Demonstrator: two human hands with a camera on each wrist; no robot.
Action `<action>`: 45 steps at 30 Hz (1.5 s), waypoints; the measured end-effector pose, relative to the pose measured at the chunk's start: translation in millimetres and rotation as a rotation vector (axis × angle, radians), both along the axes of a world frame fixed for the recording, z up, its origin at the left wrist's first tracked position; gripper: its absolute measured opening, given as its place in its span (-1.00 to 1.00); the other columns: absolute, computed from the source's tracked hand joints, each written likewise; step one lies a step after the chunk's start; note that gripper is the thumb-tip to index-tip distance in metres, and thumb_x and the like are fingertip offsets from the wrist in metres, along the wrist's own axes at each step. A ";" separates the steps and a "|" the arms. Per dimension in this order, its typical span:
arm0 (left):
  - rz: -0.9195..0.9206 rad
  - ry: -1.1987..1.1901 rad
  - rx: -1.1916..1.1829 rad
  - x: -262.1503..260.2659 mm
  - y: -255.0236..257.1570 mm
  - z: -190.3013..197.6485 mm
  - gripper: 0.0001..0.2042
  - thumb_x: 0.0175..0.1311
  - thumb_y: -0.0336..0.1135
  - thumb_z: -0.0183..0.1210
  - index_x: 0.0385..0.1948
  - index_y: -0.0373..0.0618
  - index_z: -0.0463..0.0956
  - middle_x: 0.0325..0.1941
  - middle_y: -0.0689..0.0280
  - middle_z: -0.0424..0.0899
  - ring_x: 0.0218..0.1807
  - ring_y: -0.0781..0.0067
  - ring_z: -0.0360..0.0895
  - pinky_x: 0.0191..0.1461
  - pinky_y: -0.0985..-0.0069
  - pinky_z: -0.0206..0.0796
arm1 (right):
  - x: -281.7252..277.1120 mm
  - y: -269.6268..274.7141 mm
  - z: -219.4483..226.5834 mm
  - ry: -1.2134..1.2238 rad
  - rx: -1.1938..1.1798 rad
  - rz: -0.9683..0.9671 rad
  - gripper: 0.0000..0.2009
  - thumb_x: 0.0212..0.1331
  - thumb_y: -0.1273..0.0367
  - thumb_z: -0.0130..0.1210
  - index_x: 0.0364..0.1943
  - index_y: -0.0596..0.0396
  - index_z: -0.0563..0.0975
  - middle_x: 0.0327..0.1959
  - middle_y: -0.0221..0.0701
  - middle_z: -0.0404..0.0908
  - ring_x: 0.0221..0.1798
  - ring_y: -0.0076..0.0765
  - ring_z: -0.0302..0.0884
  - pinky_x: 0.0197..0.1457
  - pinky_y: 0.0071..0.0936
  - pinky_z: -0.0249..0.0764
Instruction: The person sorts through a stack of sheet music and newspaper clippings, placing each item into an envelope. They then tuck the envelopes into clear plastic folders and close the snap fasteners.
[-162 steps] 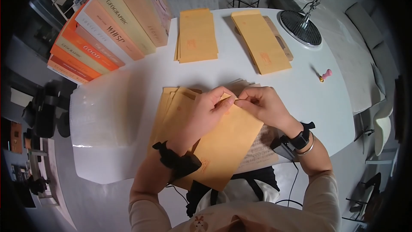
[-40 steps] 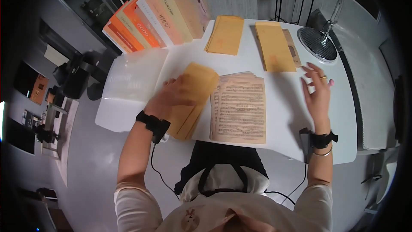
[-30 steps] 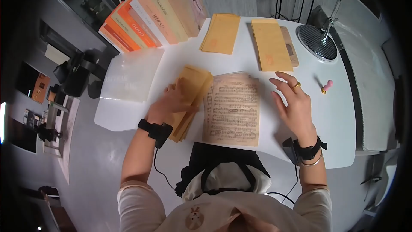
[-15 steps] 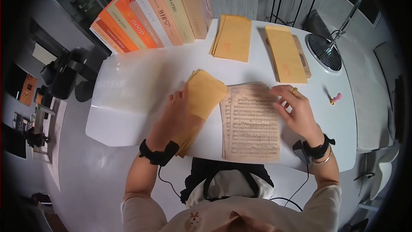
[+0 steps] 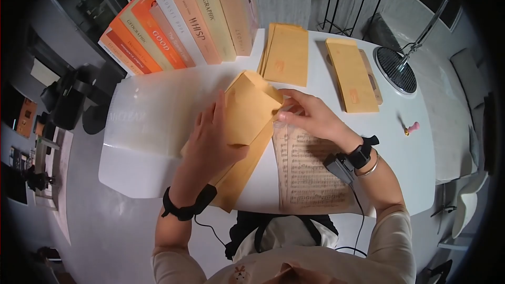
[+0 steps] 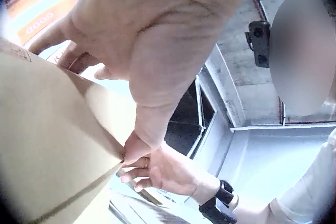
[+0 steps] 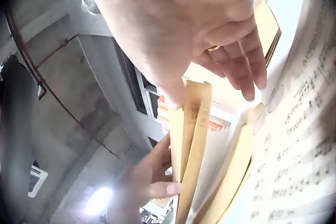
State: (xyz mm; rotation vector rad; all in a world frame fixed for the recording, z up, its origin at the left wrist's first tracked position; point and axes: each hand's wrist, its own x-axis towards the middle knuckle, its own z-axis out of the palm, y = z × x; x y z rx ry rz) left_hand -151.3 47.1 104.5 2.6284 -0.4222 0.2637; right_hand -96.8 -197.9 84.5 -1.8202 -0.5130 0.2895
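Observation:
My left hand (image 5: pixel 210 139) grips a kraft paper envelope (image 5: pixel 250 108) across its width, thumb on the near long edge and fingers along the far one. That envelope is tilted up over several more envelopes (image 5: pixel 239 179) on the table. Its upper end bulges, and in the right wrist view its mouth gapes a little. At that upper right end is my right hand (image 5: pixel 310 115), its thumb touching the paper (image 7: pixel 181 124) while the other fingers stretch out apart from it. Printed sheet music (image 5: pixel 315 173) lies partly under my right forearm.
Two other piles of envelopes, a left one (image 5: pixel 286 55) and a right one (image 5: pixel 352 76), lie at the back. Books (image 5: pixel 179 21) stand behind a clear plastic sleeve (image 5: pixel 147 118). A pink-handled stamp (image 5: pixel 412 128) and a lamp base (image 5: pixel 395 68) are on the right.
Earlier both hands worked at an envelope's top over the sheet music. The left hand then settled on the left pile and now lifts an envelope from it. The right hand has come leftward to its end.

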 end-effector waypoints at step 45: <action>0.094 0.257 -0.396 82.3 50.2 -36.3 -0.66 0.18 -0.40 0.17 0.02 -0.20 0.48 -0.22 0.18 0.61 -0.23 0.40 0.53 -0.10 0.48 0.39 | -22.0 -72.8 -3.9 -0.355 -0.740 -0.078 -0.61 -0.19 0.38 0.35 -0.24 0.17 0.44 -0.25 -0.18 0.53 -0.09 -0.01 0.48 0.00 -0.24 0.40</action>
